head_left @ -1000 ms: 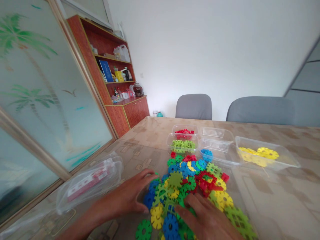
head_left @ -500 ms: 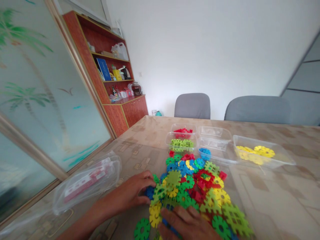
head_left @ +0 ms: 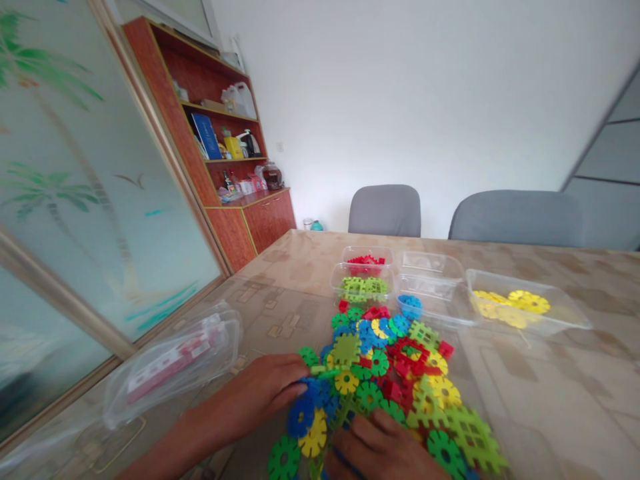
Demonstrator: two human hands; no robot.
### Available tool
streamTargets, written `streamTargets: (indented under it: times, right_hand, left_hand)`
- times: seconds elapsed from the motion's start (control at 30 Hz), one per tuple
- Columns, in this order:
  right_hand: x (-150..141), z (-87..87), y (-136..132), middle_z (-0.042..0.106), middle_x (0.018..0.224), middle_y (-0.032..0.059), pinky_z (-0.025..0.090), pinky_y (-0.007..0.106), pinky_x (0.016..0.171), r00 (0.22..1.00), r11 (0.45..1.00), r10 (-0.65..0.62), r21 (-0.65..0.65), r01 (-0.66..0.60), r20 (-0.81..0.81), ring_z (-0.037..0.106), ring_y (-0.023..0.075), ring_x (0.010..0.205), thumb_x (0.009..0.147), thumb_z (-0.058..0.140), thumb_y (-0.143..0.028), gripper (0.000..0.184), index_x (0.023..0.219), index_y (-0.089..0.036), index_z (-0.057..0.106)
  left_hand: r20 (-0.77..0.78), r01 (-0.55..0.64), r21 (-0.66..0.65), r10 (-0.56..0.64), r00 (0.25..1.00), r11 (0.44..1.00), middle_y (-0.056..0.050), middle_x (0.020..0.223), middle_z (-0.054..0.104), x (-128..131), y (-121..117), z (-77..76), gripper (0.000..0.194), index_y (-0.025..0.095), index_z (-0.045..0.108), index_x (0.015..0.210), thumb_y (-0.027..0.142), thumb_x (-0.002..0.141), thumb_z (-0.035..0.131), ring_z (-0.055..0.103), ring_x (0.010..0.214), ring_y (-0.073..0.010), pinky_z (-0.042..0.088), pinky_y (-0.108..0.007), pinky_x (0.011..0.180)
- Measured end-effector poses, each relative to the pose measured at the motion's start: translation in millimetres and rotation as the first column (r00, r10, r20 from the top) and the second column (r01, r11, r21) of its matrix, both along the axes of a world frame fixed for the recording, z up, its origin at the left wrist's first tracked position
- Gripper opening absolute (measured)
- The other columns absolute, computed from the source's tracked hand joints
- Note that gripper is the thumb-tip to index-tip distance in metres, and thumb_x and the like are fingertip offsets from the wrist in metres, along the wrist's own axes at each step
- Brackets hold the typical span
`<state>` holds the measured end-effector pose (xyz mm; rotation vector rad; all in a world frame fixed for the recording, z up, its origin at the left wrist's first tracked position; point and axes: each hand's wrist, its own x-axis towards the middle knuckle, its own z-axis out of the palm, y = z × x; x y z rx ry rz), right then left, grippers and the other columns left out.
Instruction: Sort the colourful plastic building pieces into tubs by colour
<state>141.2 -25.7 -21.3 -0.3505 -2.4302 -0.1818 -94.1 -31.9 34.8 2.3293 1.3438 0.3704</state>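
Fingers of the left hand (head_left: 260, 393) are pinched narrowly with the thumb on a light-green waffle block (head_left: 321, 369), which is seen nearly edge-on at the left side of the pile. Just below the thumb, a dark-blue notched disc (head_left: 301, 417) is seen, overlapped with a yellow notched disc (head_left: 314, 435). Fingers of the right hand (head_left: 387, 450) are bent down onto the near part of the pile; a bit of blue is glimpsed beneath them, but whether it is gripped cannot be told.

Between and beyond the hands, notched discs and waffle blocks in green, blue, yellow and red are heaped loosely. A square light-green block (head_left: 347, 351) is laid on top near the middle, and red blocks (head_left: 397, 390) are clustered to its right. Beside the right hand, a green notched disc (head_left: 445, 455) and a larger light-green waffle piece (head_left: 475, 437) are spread.

Behind the pile, clear plastic containers are lined up: red pieces (head_left: 367, 261) are held in one, light-green blocks (head_left: 364, 288) in another, and yellow discs (head_left: 525, 301) in the wide one (head_left: 565, 315) at right. At left, a pink-and-white object (head_left: 170, 367) is covered or enclosed by clear plastic (head_left: 117, 403) on the patterned tabletop (head_left: 575, 393). Two grey chairs (head_left: 385, 212) are placed along the far edge, and a reddish wooden cabinet (head_left: 227, 230) is set at the far left
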Motion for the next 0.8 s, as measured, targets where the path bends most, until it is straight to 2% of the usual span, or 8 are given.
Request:
streamTargets:
  times: [0.1,0.2,0.3,0.4,0.47,0.53,0.63,0.8]
  right_hand:
    - [-3,-2.1,-1,0.066,0.067,-0.0052,0.034,0.029,0.054,0.999,0.999,-0.003,-0.036,0.002,-0.034,0.055,0.0118,0.060,0.095,0.052,-0.023,0.020,0.077,-0.020,0.059]
    - [0,3.1,0,0.062,0.058,-0.0045,0.034,0.029,0.052,1.000,1.000,0.014,0.005,-0.014,-0.021,0.053,0.0123,0.057,0.097,0.048,-0.020,0.027,0.071,-0.019,0.058]
    - [7,12.9,2,0.058,0.054,-0.0039,0.033,0.029,0.051,0.999,1.000,-0.030,0.012,0.029,0.026,0.053,0.0133,0.055,0.095,0.049,-0.017,0.028,0.068,-0.019,0.057]
    - [16,21.9,7,0.060,0.059,-0.0031,0.033,0.029,0.050,0.995,0.995,-0.054,-0.083,0.061,0.078,0.055,0.0139,0.056,0.094,0.052,-0.020,0.024,0.070,-0.020,0.056]
    - [20,27.0,9,0.059,0.060,-0.0028,0.033,0.026,0.048,0.999,0.974,-0.052,-0.221,0.049,-0.005,0.055,0.0132,0.053,0.097,0.047,-0.023,0.028,0.070,-0.020,0.055]
    - [24,32.5,11,0.060,0.065,-0.0020,0.036,0.022,0.049,0.993,0.904,-0.048,-0.428,-0.002,-0.106,0.057,0.0119,0.056,0.098,0.043,-0.024,0.027,0.075,-0.020,0.055]
    - [28,40.7,12,0.062,0.074,-0.0010,0.040,0.019,0.054,0.986,0.740,-0.047,-0.669,-0.073,-0.160,0.059,0.0110,0.063,0.093,0.047,-0.021,0.013,0.084,-0.021,0.055]
    - [30,42.9,10,0.051,0.062,-0.0048,0.036,0.020,0.048,0.976,0.625,-0.137,-0.779,-0.047,-0.169,0.050,0.0107,0.054,0.087,0.047,-0.019,0.009,0.078,-0.021,0.048]
  left_hand:
    - [-0.031,-0.030,-0.033,0.029,0.999,0.999,-0.001,0.091,0.061,3,-1,2.8,0.018,0.021,0.060,0.094,0.029,0.098,0.044,0.057,0.083,-0.0168,0.041,-0.023,0.074]
    - [0.029,-0.050,-0.064,0.052,0.998,0.997,-0.002,0.093,0.060,8,-1,10.9,0.019,0.020,0.059,0.093,0.029,0.099,0.043,0.056,0.086,-0.0167,0.040,-0.023,0.076]
    - [0.096,-0.060,-0.104,0.070,0.993,0.993,-0.001,0.084,0.059,11,-1,18.5,0.024,0.018,0.057,0.082,0.032,0.097,0.046,0.055,0.078,-0.0153,0.039,-0.022,0.069]
    - [0.207,-0.071,-0.206,0.114,0.972,0.976,0.001,0.074,0.058,15,-1,21.3,0.026,0.016,0.056,0.077,0.034,0.094,0.050,0.056,0.069,-0.0137,0.039,-0.020,0.061]
    - [0.303,-0.081,-0.316,0.181,0.936,0.945,0.002,0.069,0.057,20,-2,20.4,0.024,0.016,0.056,0.080,0.036,0.092,0.052,0.056,0.063,-0.0128,0.040,-0.019,0.057]
    - [0.391,-0.080,-0.400,0.249,0.886,0.913,0.003,0.064,0.055,27,-4,17.7,0.026,0.015,0.055,0.083,0.041,0.089,0.056,0.054,0.057,-0.0116,0.039,-0.019,0.052]
    - [0.493,-0.056,-0.436,0.290,0.821,0.898,0.004,0.061,0.053,40,-6,11.6,0.034,0.015,0.052,0.080,0.048,0.084,0.060,0.051,0.050,-0.0092,0.037,-0.017,0.047]
    - [0.567,-0.007,-0.479,0.316,0.761,0.878,0.004,0.060,0.055,59,-9,-2.2,0.037,0.016,0.050,0.081,0.051,0.083,0.062,0.054,0.045,-0.0083,0.037,-0.014,0.041]
